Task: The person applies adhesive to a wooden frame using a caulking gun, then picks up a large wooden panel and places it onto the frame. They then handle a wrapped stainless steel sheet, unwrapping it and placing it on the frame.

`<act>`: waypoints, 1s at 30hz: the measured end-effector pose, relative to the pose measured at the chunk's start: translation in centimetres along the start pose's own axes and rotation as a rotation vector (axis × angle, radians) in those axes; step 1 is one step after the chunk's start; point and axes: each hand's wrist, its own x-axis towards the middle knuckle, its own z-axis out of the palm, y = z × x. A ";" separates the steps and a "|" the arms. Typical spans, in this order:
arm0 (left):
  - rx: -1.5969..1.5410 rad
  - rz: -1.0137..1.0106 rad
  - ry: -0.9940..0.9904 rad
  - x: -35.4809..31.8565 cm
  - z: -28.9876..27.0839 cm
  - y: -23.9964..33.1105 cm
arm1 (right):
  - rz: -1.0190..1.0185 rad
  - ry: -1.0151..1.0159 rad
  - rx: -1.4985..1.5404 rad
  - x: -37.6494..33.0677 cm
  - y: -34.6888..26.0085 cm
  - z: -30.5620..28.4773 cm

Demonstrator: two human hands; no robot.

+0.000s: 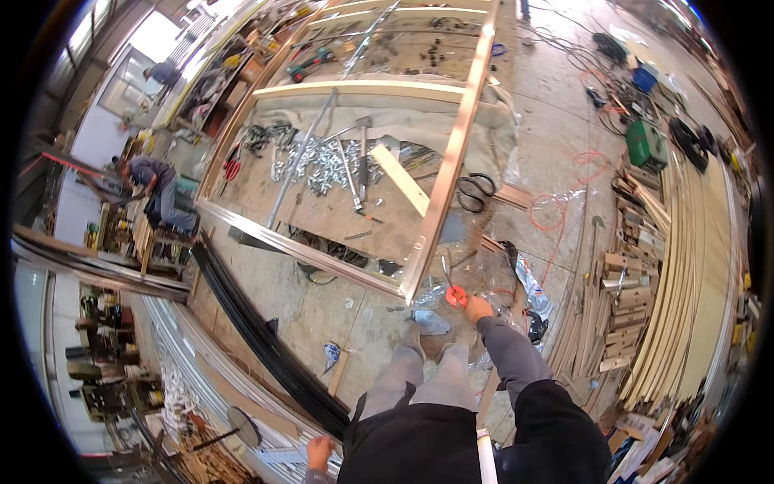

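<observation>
Right hand (477,308) is closed on the red-handled snips (455,295), low by the metal frame (419,242) corner on the floor. They look light, rigid, sharp-bladed; best held by the handles. Left hand (319,452) hangs back; its grip is unclear.

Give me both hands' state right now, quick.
Left hand: low at the person's side, near long metal profiles; grip cannot be told.
Right hand: closed on orange-handled pliers.

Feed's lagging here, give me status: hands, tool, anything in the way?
Right hand gripping orange-handled pliers by frame corner. Left hand low, on metal strips. Plastic wrap underfoot.
</observation>
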 end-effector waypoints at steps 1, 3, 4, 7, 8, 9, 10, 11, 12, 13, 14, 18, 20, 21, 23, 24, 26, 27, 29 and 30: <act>-0.090 -0.124 0.035 -2.0 -0.4 -2.9 | 0.051 -0.036 -0.009 0.4 0.1 0.8; -0.066 -0.235 0.015 -3.9 -1.7 -5.9 | 0.086 -0.012 0.021 1.0 1.2 2.5; 0.002 -0.250 -0.021 -5.0 -1.8 -7.5 | 0.106 -0.003 0.028 1.0 1.7 3.0; 0.208 -0.239 -0.136 -6.6 -2.0 -10.2 | 0.215 -0.060 0.079 1.3 3.1 4.0; 0.273 -0.226 -0.177 -6.8 -2.3 -10.6 | 0.230 -0.039 0.087 1.3 3.7 4.4; 0.340 -0.191 -0.205 -6.5 -2.9 -10.7 | 0.242 -0.018 0.098 1.3 4.5 4.9; 0.413 -0.140 -0.228 -5.9 -3.9 -10.5 | 0.256 0.003 0.110 1.4 5.1 5.6; 0.494 -0.074 -0.257 -5.1 -4.8 -10.4 | 0.268 0.009 0.092 2.1 5.3 6.3; 0.587 0.013 -0.296 -4.3 -5.5 -10.8 | 0.283 0.012 0.063 2.6 5.1 6.1; 0.722 0.158 -0.343 -3.0 -6.5 -11.1 | 0.296 0.021 0.032 3.2 5.1 5.7; 0.817 0.270 -0.362 -2.0 -7.6 -11.5 | 0.323 0.037 0.028 3.3 5.1 5.6; 0.543 0.120 -0.146 2.1 -10.5 -9.6 | 0.326 0.144 0.080 5.4 5.2 8.3; 0.402 0.176 -0.129 5.0 -14.0 -9.4 | 0.326 0.189 0.097 6.9 6.3 10.7; 0.259 0.076 -0.141 5.8 -13.7 -9.2 | 0.380 0.186 0.051 7.3 5.7 10.7; 0.172 0.063 -0.090 6.5 -12.7 -6.6 | 0.327 0.161 0.044 8.3 5.6 10.7; 0.135 0.044 -0.060 6.8 -12.8 -5.7 | 0.359 0.188 0.037 8.5 4.9 10.7; 0.260 0.035 -0.111 7.5 -14.6 -4.8 | 0.311 0.175 -0.033 9.0 6.0 11.9; 0.200 0.012 -0.106 7.4 -14.2 -4.8 | 0.313 0.159 0.055 8.4 3.9 10.9; 0.131 0.039 -0.086 7.8 -14.3 -3.4 | 0.201 0.292 0.166 7.7 3.7 11.0; 0.189 0.041 -0.079 8.2 -14.4 -2.0 | 0.174 0.359 0.199 7.7 4.3 11.8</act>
